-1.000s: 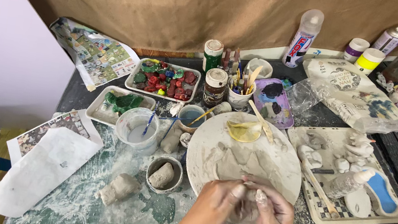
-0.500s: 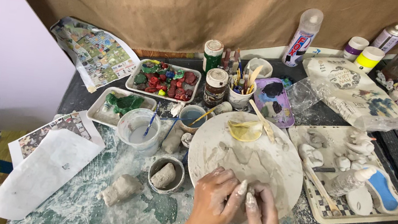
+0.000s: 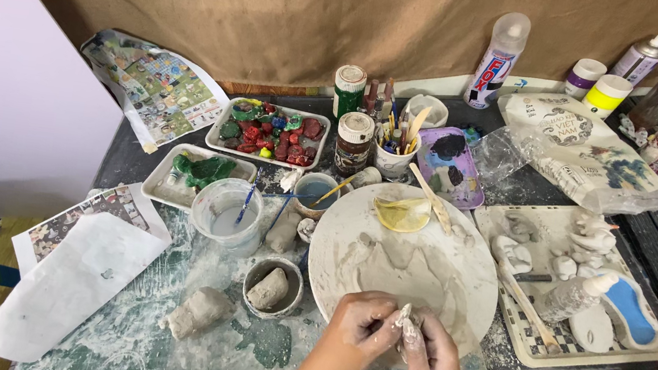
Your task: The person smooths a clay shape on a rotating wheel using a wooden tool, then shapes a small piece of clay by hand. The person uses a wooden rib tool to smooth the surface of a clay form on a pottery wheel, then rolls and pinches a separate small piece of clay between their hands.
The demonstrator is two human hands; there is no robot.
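My left hand and my right hand meet at the near edge of a round clay-smeared board. Both pinch a small piece of grey clay between their fingertips. The fingers are coated in wet clay. A yellow sponge and a wooden tool lie on the board's far side. A small bowl with a clay lump stands just left of my left hand, and a larger clay lump lies further left.
A water cup with a brush, trays of painted pieces, jars and a brush cup crowd the back. A tray of white clay shapes and a bottle sits right. Paper sheets lie left.
Both hands stay together at the board's near edge, working the small clay piece; they have shifted slightly and the view has tilted a little.
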